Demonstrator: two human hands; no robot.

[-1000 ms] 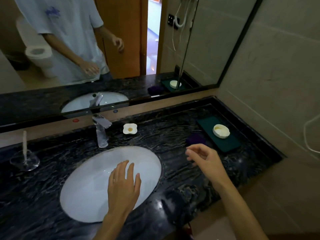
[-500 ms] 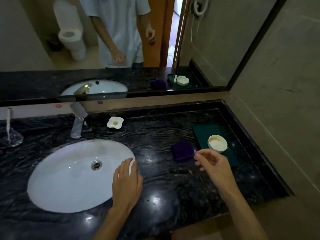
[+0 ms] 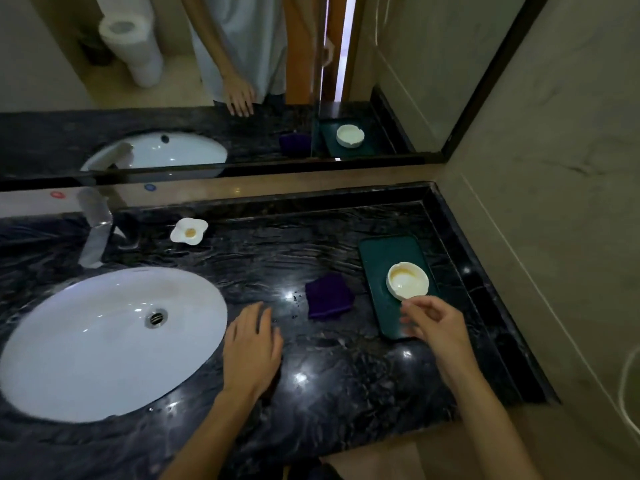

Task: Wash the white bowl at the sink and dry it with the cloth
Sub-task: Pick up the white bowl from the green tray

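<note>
Right hand [image 3: 437,323], fingers loosely curled and empty, hovered at round white ceramic bowl's [image 3: 407,280] near rim on dark green rectangular tray [image 3: 384,252]; left hand [image 3: 252,348] lay flat, fingers straight, on black marble counter [image 3: 346,382] beside white oval sink's [image 3: 104,341] edge.

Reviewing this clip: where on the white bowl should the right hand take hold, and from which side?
Best bet is the near rim of the white bowl, pinched from the person's side. It sits upright and open-topped on the green tray, so the rim is exposed, and the right hand already hovers at that edge. Yellowish residue lies inside, so lifting it level seems wise.
</note>
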